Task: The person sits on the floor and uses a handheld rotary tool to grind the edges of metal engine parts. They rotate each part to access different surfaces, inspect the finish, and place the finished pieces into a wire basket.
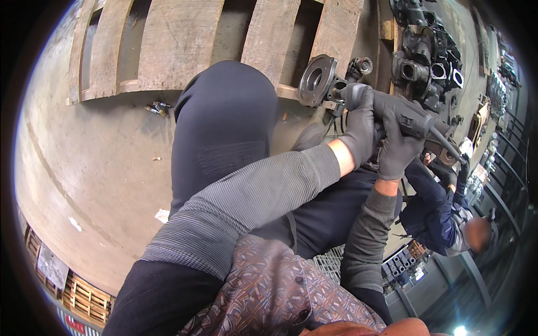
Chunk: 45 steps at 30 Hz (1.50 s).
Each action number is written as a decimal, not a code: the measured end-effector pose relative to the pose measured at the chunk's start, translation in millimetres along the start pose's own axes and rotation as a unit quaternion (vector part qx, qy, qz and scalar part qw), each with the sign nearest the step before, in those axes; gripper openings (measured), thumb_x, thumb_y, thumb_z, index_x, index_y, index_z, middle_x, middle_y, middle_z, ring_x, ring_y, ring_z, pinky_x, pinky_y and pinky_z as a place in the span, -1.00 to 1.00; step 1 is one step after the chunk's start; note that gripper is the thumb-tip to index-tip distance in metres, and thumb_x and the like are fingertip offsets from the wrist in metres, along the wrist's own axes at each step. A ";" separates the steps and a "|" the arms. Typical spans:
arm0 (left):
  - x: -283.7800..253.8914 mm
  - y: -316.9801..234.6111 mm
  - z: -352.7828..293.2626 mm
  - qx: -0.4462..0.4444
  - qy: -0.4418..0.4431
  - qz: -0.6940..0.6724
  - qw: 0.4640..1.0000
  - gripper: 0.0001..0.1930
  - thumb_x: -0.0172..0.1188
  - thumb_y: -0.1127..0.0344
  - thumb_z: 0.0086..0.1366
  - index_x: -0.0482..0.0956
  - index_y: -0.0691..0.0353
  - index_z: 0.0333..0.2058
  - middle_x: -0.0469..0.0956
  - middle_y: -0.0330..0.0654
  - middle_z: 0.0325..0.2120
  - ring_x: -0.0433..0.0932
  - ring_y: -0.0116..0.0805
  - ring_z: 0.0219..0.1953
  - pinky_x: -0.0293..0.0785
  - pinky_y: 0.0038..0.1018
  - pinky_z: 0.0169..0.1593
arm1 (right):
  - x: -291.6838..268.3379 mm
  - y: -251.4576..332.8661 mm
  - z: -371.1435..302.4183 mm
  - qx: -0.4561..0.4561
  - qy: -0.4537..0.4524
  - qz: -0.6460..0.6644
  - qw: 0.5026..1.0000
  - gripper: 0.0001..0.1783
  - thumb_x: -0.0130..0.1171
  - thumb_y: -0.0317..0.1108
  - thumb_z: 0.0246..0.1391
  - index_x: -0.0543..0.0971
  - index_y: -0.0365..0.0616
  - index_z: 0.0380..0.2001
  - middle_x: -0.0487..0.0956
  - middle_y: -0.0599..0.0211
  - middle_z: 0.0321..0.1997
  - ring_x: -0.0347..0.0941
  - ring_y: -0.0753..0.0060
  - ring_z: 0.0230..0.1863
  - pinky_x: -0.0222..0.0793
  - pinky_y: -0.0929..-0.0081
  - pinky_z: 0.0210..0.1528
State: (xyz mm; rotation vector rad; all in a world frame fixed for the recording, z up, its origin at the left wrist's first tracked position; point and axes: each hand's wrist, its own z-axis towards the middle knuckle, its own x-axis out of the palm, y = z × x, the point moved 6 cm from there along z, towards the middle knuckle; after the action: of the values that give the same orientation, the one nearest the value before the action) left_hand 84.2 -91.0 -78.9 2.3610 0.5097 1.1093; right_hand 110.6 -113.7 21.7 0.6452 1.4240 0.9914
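Your left hand (358,127) was wrapped around the front of the dark power tool (399,107). Your right hand (399,148) was curled around it farther back, so both had hold of it. The tool was by the near edge of the wooden pallet (176,45), close to its right end. Its nose pointed at a round metal part with a hole (318,79); you couldn't tell if they touched. More dark metal parts (428,59) were piled near the pallet's right edge.
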 end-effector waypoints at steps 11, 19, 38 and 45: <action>14.3 2.9 -12.2 0.004 0.050 0.006 0.999 -0.46 0.07 -0.15 0.52 0.40 0.22 0.15 0.58 -0.04 0.02 0.62 -0.20 0.03 0.57 -0.31 0.21 | -2.4 12.3 -3.9 -0.043 -0.004 -0.004 0.999 -0.20 0.46 -0.62 0.01 0.29 -0.42 0.29 0.54 -0.01 0.21 0.51 0.25 0.18 0.46 0.29 0.28; 17.5 20.8 -19.1 -0.032 0.046 0.095 0.994 -0.39 0.09 -0.19 0.49 0.36 0.27 0.18 0.56 -0.05 0.03 0.66 -0.18 -0.01 0.66 -0.29 0.11 | -27.4 24.7 -3.7 -0.082 -0.033 0.015 0.996 -0.19 0.44 -0.60 0.03 0.27 -0.45 0.30 0.54 -0.07 0.21 0.51 0.17 0.21 0.46 0.23 0.31; 15.4 -124.0 -57.5 0.190 -0.092 0.970 0.119 -0.43 0.42 -0.10 0.20 0.54 0.21 -0.02 0.71 0.05 -0.17 0.70 0.03 -0.07 0.58 -0.13 -0.01 | -177.4 -25.8 -33.9 -0.216 -0.223 -0.212 0.927 -0.49 -0.06 -0.72 0.30 0.55 -0.11 0.23 0.48 -0.04 0.28 0.51 0.01 0.26 0.64 0.14 0.18; -3.6 -139.6 -48.4 0.376 -0.032 0.917 0.125 -0.32 0.51 0.09 0.12 0.45 0.28 0.13 0.63 0.17 -0.07 0.62 0.22 -0.02 0.55 -0.07 0.05 | -198.5 -54.8 -34.9 -0.149 -0.217 -0.023 0.964 -0.47 -0.04 -0.72 0.30 0.52 -0.08 0.26 0.49 0.01 0.25 0.53 0.08 0.22 0.62 0.05 0.17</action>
State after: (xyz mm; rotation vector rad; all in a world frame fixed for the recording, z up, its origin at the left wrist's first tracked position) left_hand 26.1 33.7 -132.9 -0.8638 1.4096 -0.3911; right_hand 110.1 -316.7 70.8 0.5593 0.8801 0.9357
